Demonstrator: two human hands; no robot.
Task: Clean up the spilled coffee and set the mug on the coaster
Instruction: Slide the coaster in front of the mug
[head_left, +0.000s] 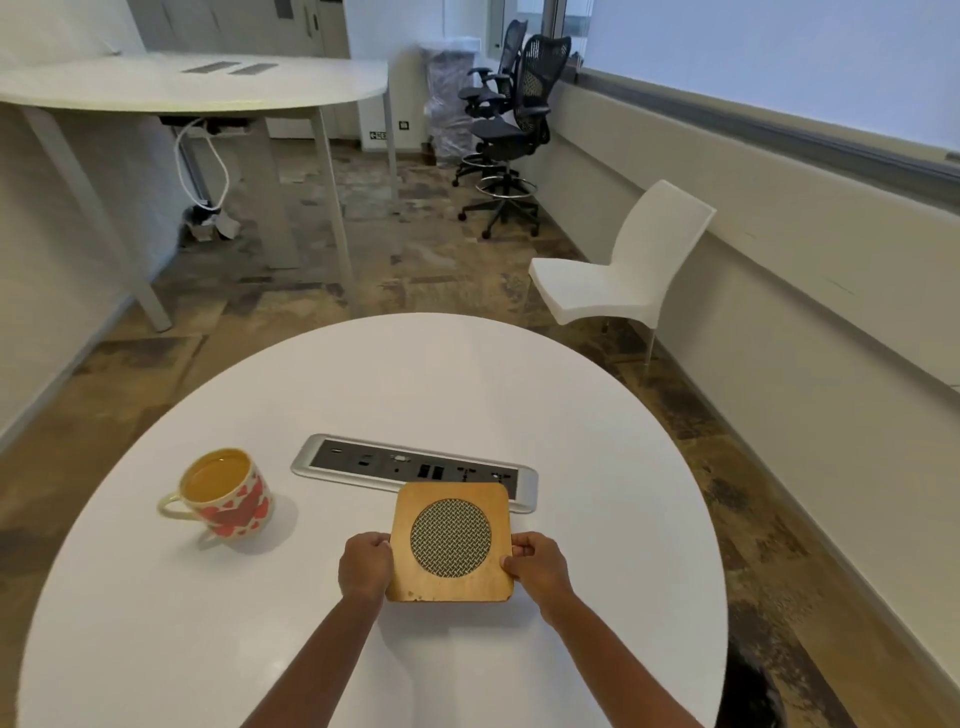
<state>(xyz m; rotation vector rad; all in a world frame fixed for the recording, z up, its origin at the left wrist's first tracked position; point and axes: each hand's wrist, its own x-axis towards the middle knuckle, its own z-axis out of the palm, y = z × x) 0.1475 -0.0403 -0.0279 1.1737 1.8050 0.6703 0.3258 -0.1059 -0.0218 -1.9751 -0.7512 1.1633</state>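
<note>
Gripping a square wooden coaster (451, 542) by its sides, the left hand (365, 567) and right hand (536, 565) kept fingers clamped on it at the white tabletop (467, 384) centre; the full mug (227, 494) stood at nine o'clock.

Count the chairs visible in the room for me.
3. A white plastic chair stands just beyond the round white table, on its right. Two black mesh office chairs stand by the far wall under the window, one partly hidden behind the other.
</note>
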